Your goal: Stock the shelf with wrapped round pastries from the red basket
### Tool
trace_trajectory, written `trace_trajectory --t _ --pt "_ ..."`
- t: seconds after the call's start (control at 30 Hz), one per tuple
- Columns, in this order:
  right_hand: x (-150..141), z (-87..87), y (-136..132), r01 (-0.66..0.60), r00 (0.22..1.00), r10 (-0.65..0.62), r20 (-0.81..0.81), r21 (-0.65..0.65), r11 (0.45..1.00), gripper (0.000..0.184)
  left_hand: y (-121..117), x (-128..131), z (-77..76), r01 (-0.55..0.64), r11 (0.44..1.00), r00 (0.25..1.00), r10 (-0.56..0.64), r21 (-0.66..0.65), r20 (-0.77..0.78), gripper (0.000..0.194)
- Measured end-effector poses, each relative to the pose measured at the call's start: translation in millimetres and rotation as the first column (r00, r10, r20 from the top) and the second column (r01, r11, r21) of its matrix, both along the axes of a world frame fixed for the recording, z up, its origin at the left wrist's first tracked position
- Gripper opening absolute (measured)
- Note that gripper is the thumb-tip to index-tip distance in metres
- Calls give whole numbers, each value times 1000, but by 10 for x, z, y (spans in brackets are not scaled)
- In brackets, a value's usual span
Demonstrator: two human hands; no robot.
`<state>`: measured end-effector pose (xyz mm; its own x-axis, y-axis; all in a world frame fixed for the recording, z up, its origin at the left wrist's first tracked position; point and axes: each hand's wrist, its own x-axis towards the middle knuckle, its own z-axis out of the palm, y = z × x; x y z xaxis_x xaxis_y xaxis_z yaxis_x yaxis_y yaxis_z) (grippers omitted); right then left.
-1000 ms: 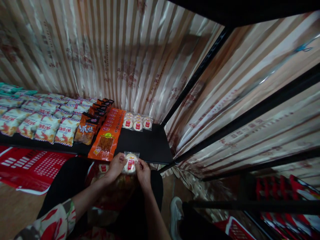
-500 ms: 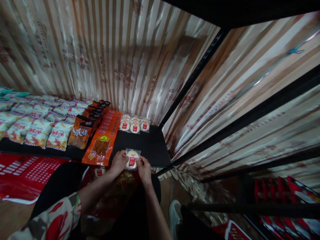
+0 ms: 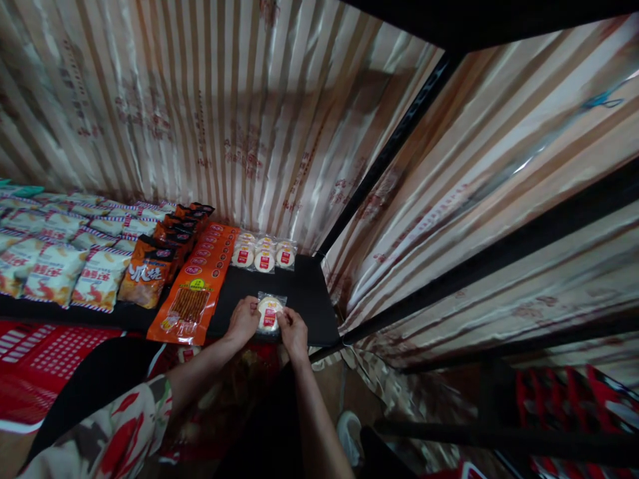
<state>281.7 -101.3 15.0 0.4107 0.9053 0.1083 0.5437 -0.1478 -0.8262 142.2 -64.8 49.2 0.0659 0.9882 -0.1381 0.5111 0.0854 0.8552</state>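
Observation:
Between my two hands is a round white packaged cracker [image 3: 270, 314] in a clear wrapper with a red label. My left hand [image 3: 243, 321] pinches its left edge, and my right hand [image 3: 293, 330] grips the right edge. It is held upright over the front part of the black shelf [image 3: 304, 286]. Behind it, several similar wrapped crackers [image 3: 264, 256] stand in rows near the back of the shelf. Left of my hands lies a long orange snack packet [image 3: 194, 293] with brown sticks showing through its window.
Orange-and-black snack bags [image 3: 144, 271] and several white snack bags [image 3: 102, 276] fill the shelf's left side. A black post [image 3: 384, 163] rises at the back right corner, before a striped curtain [image 3: 239, 100]. A red basket [image 3: 44, 362] is below left; red packets [image 3: 559, 399] sit lower right.
Both hands and the cracker have shifted slightly right relative to the shelf, still gripping it. The whole view has moved a little.

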Motion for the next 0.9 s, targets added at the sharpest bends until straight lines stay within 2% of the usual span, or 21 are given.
trace_trajectory --t 0.23,0.4,0.53,0.7,0.9 --pt "172 88 148 45 996 -41 81 -56 997 28 180 199 16 44 999 992 -42 20 -116 31" --pt "309 122 273 62 988 -53 148 -57 996 28 309 353 -10 52 999 992 -51 10 -120 34" --pt "427 85 390 79 979 -71 189 -39 996 28 427 478 -30 47 999 990 -46 -1 -135 36" --pt "547 12 577 101 982 -96 162 -20 995 27 576 625 -50 34 999 988 -37 -22 -151 38" --pt "643 1 780 126 985 -117 124 -66 990 23 750 734 -133 42 998 992 -46 -36 -116 44"
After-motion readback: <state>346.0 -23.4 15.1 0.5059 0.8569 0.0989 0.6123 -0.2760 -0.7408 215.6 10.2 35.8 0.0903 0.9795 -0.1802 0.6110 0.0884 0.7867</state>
